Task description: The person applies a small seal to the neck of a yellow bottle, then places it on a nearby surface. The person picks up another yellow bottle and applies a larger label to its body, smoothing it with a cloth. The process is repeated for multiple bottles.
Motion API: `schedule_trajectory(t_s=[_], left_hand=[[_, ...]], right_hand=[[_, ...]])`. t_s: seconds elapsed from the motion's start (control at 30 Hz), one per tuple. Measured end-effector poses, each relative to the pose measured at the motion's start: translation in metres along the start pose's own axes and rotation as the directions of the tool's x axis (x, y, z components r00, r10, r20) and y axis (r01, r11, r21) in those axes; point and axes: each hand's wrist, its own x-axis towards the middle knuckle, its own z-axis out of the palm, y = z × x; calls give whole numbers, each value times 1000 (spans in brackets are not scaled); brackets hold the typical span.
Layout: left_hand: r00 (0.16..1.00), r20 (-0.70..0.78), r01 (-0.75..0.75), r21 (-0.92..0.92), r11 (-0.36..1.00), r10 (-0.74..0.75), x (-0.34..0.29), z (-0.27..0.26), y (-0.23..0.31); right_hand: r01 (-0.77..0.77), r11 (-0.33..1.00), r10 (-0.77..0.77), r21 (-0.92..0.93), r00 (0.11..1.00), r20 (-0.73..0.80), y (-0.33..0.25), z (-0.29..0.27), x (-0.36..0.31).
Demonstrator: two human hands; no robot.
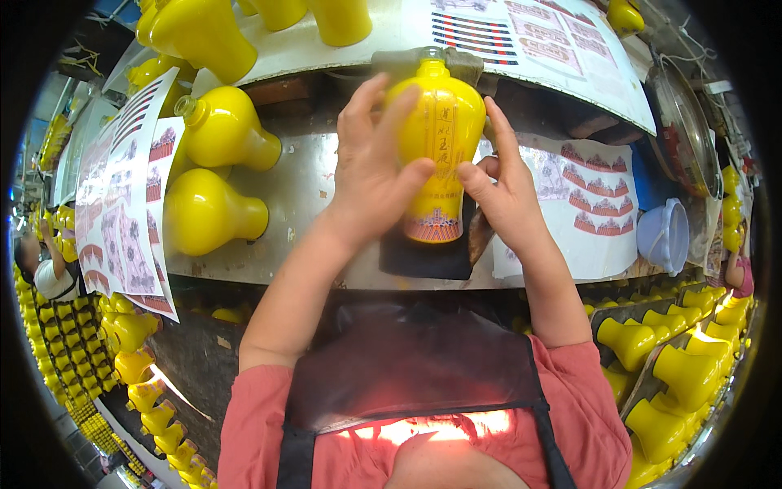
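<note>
A glossy yellow bottle [444, 122] with a clear glass neck lies before me over a black pad [423, 259], its neck pointing away. Dark vertical writing runs down its front, and a patterned red and blue band circles its base. On its left side is my left hand [366, 159], fingers spread and slightly blurred, the thumb over the bottle's front. My right hand [509, 183] grips the right side, thumb at the front edge, forefinger stretched along the shoulder and the other fingers partly hidden behind. The bottle's neck is near a dark grey support [395, 61].
Sheets of printed decals lie at left [122, 204], right [599, 191] and far [521, 33]. Two yellow bottles [216, 212] rest on the metal table [305, 220] at left. A pale blue bucket [664, 236] stands at the right edge. Racks of yellow bottles [688, 375] flank me.
</note>
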Motion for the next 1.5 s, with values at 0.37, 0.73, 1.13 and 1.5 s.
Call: schedule_trajectory(t_s=[0.37, 0.73, 1.13, 1.5], left_hand=[[995, 72, -82, 187, 979, 70, 19, 0, 1], [971, 49, 237, -330, 914, -234, -23, 11, -6], [922, 137, 365, -614, 700, -361, -48, 20, -1], [893, 146, 412, -648, 640, -426, -46, 18, 2]], right_hand=[[128, 981, -137, -147, 989, -56, 3, 9, 2], [-13, 982, 0, 191, 998, 68, 17, -3, 2], [38, 989, -47, 141, 997, 62, 30, 4, -2], [62, 994, -65, 84, 997, 34, 27, 6, -2]])
